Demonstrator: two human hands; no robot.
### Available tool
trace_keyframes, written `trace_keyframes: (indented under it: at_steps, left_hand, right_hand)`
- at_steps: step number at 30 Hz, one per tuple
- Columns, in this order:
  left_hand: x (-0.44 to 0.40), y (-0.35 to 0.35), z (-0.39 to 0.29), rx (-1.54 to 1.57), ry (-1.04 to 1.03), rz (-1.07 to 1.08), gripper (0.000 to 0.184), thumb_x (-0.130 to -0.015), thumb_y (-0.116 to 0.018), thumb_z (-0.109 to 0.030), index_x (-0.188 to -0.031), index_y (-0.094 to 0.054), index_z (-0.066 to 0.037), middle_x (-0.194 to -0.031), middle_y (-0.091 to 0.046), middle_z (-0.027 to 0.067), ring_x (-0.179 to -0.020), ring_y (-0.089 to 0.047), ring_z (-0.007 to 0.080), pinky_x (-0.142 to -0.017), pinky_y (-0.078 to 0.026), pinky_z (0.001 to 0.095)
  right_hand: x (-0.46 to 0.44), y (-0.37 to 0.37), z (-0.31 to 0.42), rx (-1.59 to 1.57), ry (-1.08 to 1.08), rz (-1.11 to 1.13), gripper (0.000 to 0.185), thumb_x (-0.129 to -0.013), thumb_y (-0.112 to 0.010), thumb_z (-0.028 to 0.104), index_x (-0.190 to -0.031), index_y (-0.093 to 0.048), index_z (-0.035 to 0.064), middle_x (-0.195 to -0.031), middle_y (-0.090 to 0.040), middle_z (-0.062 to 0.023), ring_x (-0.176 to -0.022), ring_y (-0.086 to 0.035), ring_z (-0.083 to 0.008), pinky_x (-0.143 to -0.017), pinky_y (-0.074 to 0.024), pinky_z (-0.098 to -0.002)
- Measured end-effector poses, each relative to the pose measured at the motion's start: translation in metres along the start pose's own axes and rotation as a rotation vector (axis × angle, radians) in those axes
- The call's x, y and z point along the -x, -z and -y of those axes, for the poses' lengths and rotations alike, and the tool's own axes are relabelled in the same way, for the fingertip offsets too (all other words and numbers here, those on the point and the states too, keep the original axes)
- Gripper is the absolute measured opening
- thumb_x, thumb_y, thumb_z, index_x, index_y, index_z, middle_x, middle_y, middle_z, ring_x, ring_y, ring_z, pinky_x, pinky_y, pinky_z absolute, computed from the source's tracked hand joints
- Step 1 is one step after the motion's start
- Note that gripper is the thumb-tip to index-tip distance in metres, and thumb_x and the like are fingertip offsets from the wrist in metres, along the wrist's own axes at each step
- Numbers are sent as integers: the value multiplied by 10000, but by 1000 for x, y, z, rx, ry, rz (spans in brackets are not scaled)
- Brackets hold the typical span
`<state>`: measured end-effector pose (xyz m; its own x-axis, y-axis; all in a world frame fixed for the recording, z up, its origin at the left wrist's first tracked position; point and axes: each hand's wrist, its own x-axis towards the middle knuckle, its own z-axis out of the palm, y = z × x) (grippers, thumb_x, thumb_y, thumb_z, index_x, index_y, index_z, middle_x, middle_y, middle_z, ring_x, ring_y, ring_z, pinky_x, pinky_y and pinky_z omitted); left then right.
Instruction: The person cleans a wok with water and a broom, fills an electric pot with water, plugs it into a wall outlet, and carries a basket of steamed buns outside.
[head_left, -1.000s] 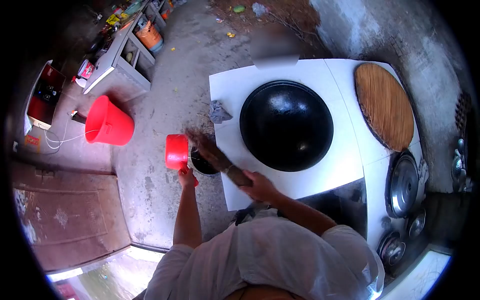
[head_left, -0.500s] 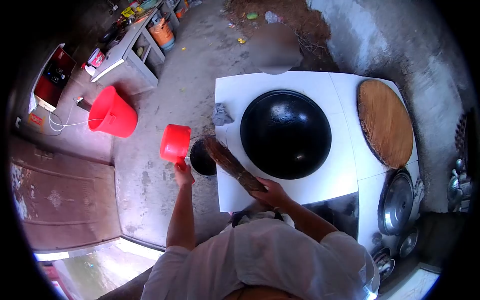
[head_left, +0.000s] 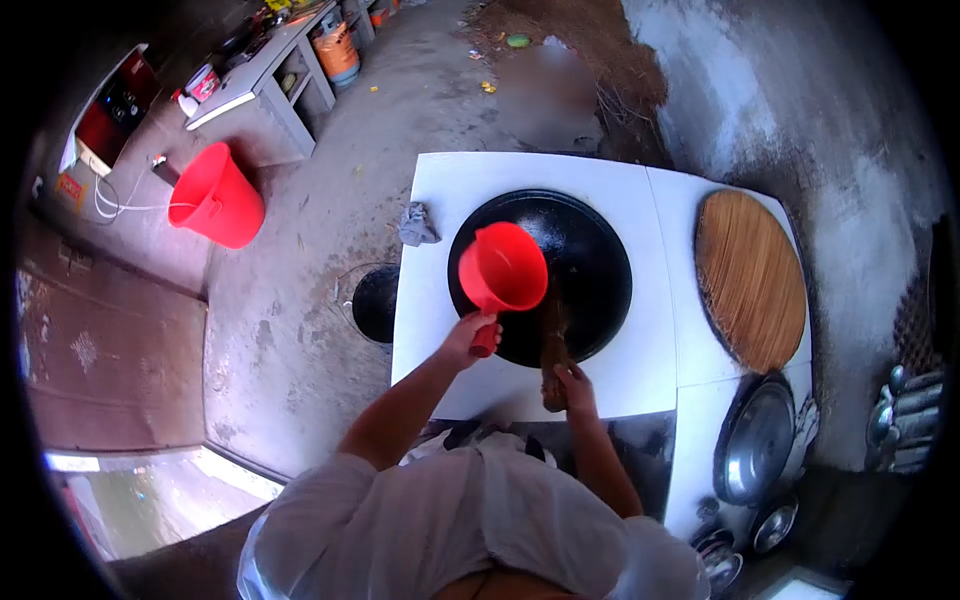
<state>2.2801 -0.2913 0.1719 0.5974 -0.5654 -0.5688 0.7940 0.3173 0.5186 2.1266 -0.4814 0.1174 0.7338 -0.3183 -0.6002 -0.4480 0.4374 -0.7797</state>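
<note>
A large black wok (head_left: pixel 595 250) is set into the white-topped stove (head_left: pixel 630 390). Above its left part is a red plastic ladle (head_left: pixel 508 266), its handle gripped by my left hand (head_left: pixel 470 337). Its bowl faces up toward me and looks empty. My right hand (head_left: pixel 575 388) is closed around the bound end of a brown brush whisk (head_left: pixel 554 345). The far end of the whisk reaches into the wok and is partly lost against the black surface and behind the ladle.
A grey rag (head_left: pixel 417 224) lies at the stove's left edge, beside a dark bucket (head_left: pixel 377 303) on the floor. A round wooden lid (head_left: pixel 750 280) and a metal lid (head_left: pixel 757 440) are on the right. Further left stands a red bucket (head_left: pixel 217 195) with a white hose.
My left hand has carried the red ladle from over the dark bucket rightward to above the wok. My right hand has swung the brush whisk from the stove's left edge into the wok.
</note>
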Motion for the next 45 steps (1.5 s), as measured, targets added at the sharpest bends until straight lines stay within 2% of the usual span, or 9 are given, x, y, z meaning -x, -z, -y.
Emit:
trace_keyframes:
  at_steps: [9, 20, 25, 32, 36, 40, 42, 43, 45]
  left_hand:
    - [-38, 10, 44, -35, 254, -101, 352, -781, -542, -319, -1006, -444, -68, -842, -557, 124, -717, -548, 226, -646, -463, 357]
    - [47, 94, -12, -447, 249, -31, 585, -812, -283, -567, -1010, -475, -51, -786, -577, 104, -637, -577, 206, -572, -467, 310]
    - [146, 264, -73, -403, 80, -35, 661, -802, -247, -602, -588, -558, -60, -533, -517, 65, -441, -489, 150, -441, -415, 276]
    - [338, 530, -114, -609, 233, -909, 515, -759, -489, -483, -566, -534, -7, -510, -508, 101, -451, -479, 181, -456, -412, 323]
    - [425, 611, -141, -451, 205, -1003, 462, -768, -509, -416, -518, -488, -28, -438, -480, 81, -354, -458, 178, -355, -385, 320]
    - [431, 669, -158, -248, 141, -1068, 395, -773, -525, -347, -563, -521, -13, -488, -517, 98, -373, -481, 169, -358, -408, 302]
    - [402, 686, -177, -171, 176, -1000, 381, -774, -527, -338, -581, -531, -10, -522, -533, 106, -381, -487, 168, -360, -416, 296]
    - [383, 693, -191, -157, 178, -962, 375, -775, -527, -334, -591, -533, -7, -539, -539, 108, -384, -489, 168, -362, -419, 293]
    - [345, 698, -238, -429, 8, -807, 346, -776, -538, -314, -620, -530, -6, -561, -548, 102, -386, -488, 167, -362, -421, 280]
  right_hand:
    - [30, -30, 29, -100, -56, -31, 490, -769, -536, 198, -1185, -366, 2, -1066, -475, -103, -961, -470, -229, -803, -387, -308]
    - [43, -104, 26, 1186, 1029, -190, 538, -737, -582, 216, -1191, -371, 17, -1219, -323, -232, -1144, -281, -361, -939, -237, -452]
    - [59, -276, -1, 1168, 915, 122, 610, -711, -608, 257, -1213, -348, 28, -1283, -211, -218, -1177, -225, -360, -967, -194, -444]
    - [86, -542, -63, 1057, 959, 529, 447, -711, -589, 184, -1112, -464, 32, -1197, -340, -226, -1092, -361, -347, -905, -313, -385]
    - [26, -611, -120, 961, 1013, 684, 150, -682, -521, 71, -810, -593, 36, -865, -567, -126, -822, -537, -262, -732, -422, -331]
    - [-79, -583, -190, 1560, 462, 716, 183, -730, -459, 200, -827, -586, 112, -832, -568, -119, -683, -553, -298, -616, -441, -366]
    - [-111, -548, -191, 1906, 1090, 884, 164, -756, -437, 218, -781, -574, 132, -767, -552, -106, -682, -542, -287, -596, -430, -385]
    - [-138, -517, -222, 1584, 964, 508, 158, -778, -418, 228, -729, -547, 151, -693, -513, -92, -700, -534, -271, -586, -415, -419]
    - [-166, -519, -174, 1834, 185, 545, 158, -768, -435, 228, -722, -558, 141, -699, -528, -93, -707, -544, -269, -583, -422, -421]
